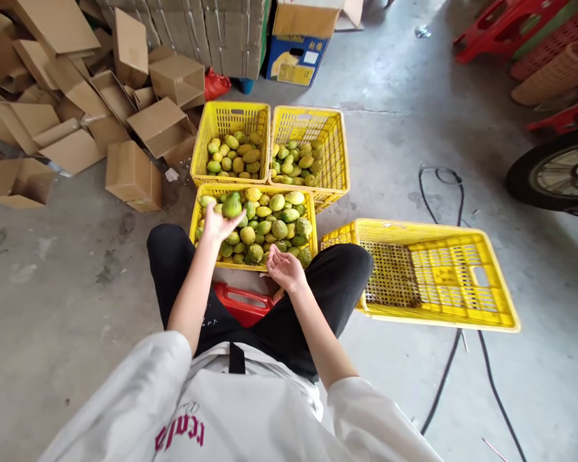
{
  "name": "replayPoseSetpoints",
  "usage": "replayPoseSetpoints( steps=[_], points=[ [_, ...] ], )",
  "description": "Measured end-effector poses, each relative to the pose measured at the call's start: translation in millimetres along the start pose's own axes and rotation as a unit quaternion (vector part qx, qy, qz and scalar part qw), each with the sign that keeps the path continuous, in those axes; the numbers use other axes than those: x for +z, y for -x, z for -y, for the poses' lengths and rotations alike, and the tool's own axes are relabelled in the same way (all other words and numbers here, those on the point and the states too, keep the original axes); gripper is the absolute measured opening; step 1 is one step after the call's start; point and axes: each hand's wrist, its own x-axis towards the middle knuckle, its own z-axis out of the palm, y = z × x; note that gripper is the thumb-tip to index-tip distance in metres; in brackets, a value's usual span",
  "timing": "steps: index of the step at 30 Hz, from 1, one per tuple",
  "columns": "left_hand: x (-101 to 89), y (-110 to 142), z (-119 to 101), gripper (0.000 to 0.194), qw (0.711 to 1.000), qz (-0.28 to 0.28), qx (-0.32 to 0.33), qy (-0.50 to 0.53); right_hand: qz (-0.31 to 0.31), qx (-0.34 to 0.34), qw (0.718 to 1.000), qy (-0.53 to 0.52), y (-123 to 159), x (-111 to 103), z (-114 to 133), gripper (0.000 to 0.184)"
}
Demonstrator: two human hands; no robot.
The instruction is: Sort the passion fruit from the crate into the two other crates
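Note:
My left hand is raised over the near yellow crate and grips a green fruit at its fingertips. My right hand hovers palm up at the crate's near rim, fingers loosely curled, with nothing in it. The crate is heaped with green and yellow fruits. Behind it stand two more yellow crates, the left one and the right one, each partly filled with the same fruit. I sit on a red stool with my knees either side of the near crate.
An empty yellow crate lies tipped on the concrete floor at my right. Flattened and loose cardboard boxes pile up at the left. A black cable runs across the floor. A wheel and red and orange baskets are at the far right.

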Motion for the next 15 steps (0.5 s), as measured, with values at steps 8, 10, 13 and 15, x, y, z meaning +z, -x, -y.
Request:
replayPoseSetpoints(
  steps=[8,10,13,15],
  points=[
    [19.5,-20.6,-27.8,0.036,0.974,0.073,0.064,-0.204,-0.097,-0.012,0.995,-0.022,-7.3,0.0,-14.1,0.035],
    [-10.2,-19.9,-9.8,0.029,0.941,0.026,0.063,-0.33,-0.085,-0.003,0.996,-0.02,-9.3,-1.1,-16.0,0.032],
    [-48.7,-25.6,18.7,0.022,0.9,-0.068,0.04,-0.428,-0.091,0.008,0.995,-0.034,-11.1,-1.2,-13.6,0.031],
    [-63.5,-34.9,33.6,0.021,0.883,-0.077,0.032,-0.462,-0.101,0.016,0.994,-0.047,-12.8,0.7,-9.1,0.032]
  ],
)
